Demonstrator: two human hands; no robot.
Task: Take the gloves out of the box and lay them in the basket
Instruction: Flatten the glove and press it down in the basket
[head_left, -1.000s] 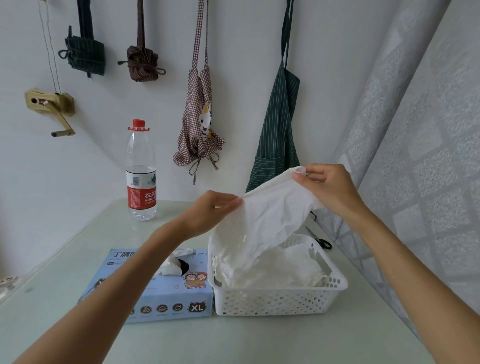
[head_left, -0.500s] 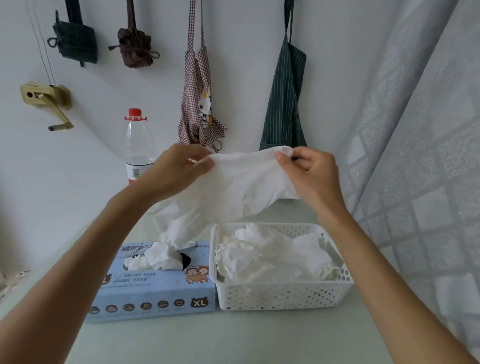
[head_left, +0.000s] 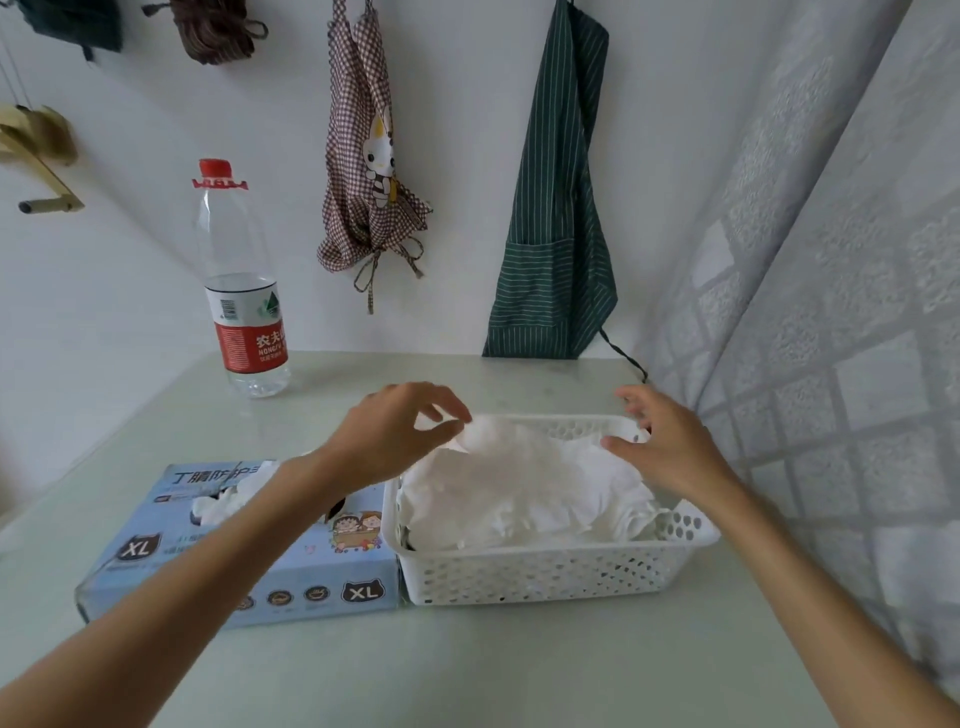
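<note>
A white perforated basket stands on the table, heaped with white gloves. Against its left side lies the light-blue glove box, marked XL, with a white glove poking out of its top opening. My left hand hovers over the basket's back left corner, its fingers loosely spread right at the edge of the top glove and gripping nothing. My right hand hangs over the basket's back right corner with the fingers spread and the thumb touching the heap.
A water bottle with a red cap stands at the back left of the pale table. A checked apron and a green striped apron hang on the wall. A grey curtain borders the right side.
Both hands held a white glove stretched in the air above the basket; they have come down, the glove now lies on the heap and both hands have let go.
</note>
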